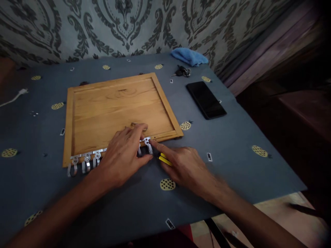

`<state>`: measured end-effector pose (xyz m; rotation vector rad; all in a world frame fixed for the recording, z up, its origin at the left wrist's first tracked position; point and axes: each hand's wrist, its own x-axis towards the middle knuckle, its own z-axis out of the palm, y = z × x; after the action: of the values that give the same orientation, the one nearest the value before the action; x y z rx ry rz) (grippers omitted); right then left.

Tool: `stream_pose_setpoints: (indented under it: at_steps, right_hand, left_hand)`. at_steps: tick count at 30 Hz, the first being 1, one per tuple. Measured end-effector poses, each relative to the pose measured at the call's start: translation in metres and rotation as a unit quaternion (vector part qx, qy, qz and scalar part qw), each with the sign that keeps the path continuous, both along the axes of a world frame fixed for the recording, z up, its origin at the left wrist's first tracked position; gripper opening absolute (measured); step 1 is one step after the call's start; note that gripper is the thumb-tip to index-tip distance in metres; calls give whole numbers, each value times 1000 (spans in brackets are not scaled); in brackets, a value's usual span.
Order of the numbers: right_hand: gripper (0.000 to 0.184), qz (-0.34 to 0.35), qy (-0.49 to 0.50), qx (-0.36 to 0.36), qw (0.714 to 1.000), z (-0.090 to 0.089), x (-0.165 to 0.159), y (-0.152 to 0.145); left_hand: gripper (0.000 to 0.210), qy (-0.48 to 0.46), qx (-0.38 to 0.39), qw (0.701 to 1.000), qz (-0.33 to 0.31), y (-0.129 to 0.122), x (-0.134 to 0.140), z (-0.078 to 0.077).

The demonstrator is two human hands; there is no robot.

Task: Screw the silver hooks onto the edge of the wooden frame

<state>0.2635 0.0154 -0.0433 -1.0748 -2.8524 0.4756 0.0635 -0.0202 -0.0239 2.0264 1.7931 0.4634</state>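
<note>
A wooden framed panel [121,106] lies on the table, with a metal hook rail [88,155] along its near edge. Several silver hooks hang from the rail toward me. My left hand [126,150] covers the rail's middle, its fingers over the panel and its thumb below, gripping the rail near the rightmost hook [148,143]. A yellow-and-black screwdriver handle [164,159] sits in my closed right hand [184,165], whose index finger reaches to that hook. The screwdriver's tip is not visible. A small metallic piece [133,124] lies on the panel by my left fingers.
On the right of the table [232,151] lies a black phone [206,100]. Behind it are keys [182,71] and a blue cloth [190,56]. A white cable [15,97] and some tiny bits [34,113] are at the left. A patterned wall [124,27] borders the far edge.
</note>
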Motion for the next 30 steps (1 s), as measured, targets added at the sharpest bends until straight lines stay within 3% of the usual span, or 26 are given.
stream_pose_setpoints:
  at_steps: [30]
  right_hand:
    - [67,27,5,25,999,2,-1,0]
  left_hand:
    - [60,-9,-18,1000,11,5,0,3]
